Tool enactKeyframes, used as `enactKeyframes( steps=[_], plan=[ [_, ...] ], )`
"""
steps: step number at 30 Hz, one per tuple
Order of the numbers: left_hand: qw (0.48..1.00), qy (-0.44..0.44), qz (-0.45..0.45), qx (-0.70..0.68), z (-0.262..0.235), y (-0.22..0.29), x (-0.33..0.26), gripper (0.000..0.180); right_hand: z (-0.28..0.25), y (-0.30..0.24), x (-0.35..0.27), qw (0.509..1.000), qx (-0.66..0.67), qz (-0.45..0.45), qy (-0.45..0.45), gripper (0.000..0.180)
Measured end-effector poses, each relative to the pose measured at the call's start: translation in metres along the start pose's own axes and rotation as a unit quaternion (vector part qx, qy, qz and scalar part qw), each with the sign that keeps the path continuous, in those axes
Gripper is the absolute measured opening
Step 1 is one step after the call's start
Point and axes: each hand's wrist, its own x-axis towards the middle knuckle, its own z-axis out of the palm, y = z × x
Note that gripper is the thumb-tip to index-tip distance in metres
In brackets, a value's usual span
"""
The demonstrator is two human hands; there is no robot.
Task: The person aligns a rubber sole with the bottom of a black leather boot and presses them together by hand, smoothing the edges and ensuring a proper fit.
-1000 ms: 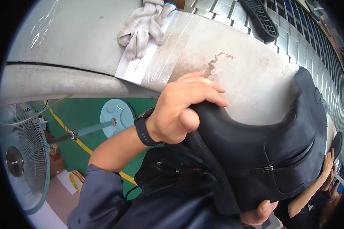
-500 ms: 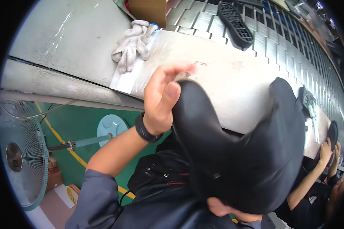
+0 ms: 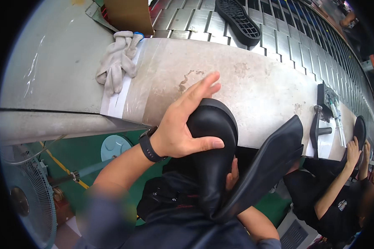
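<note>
Gripping the black boot by its toe with my left hand, I steady it underneath with my right hand, over my lap by the worktop; no sole fitted yet, I judge.

The boot upper sits before the workbench, between both hands. Gloves lie on the bench's left; a sole rests behind on the conveyor.
</note>
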Motion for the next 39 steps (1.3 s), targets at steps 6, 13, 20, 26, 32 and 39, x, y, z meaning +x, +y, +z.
enactKeyframes(
  steps=[6,13,20,26,32,39],
  plan=[
    [0.991,-0.022,0.077,0.106,-0.012,-0.003,-0.002,0.092,-0.043,-0.026,0.034,0.989,0.135,0.009,-0.062,0.068],
    [0.993,-0.009,0.096,0.069,-0.009,-0.005,0.001,0.07,-0.063,-0.034,0.048,0.986,0.152,0.008,-0.074,0.071],
    [0.998,0.045,0.041,0.004,0.001,0.003,0.003,0.061,-0.075,-0.044,0.054,0.983,0.169,0.001,-0.07,0.075],
    [0.976,-0.001,-0.162,-0.148,-0.014,0.023,0.037,0.056,-0.151,-0.075,0.037,0.924,0.365,0.086,-0.07,0.071],
    [0.946,-0.046,-0.177,-0.267,-0.017,-0.015,0.073,0.085,-0.206,-0.104,0.045,0.854,0.483,0.191,-0.022,0.068],
    [0.966,-0.001,-0.157,-0.204,-0.006,-0.007,0.07,0.092,-0.233,-0.128,0.064,0.828,0.497,0.254,0.06,0.065]
  ],
)
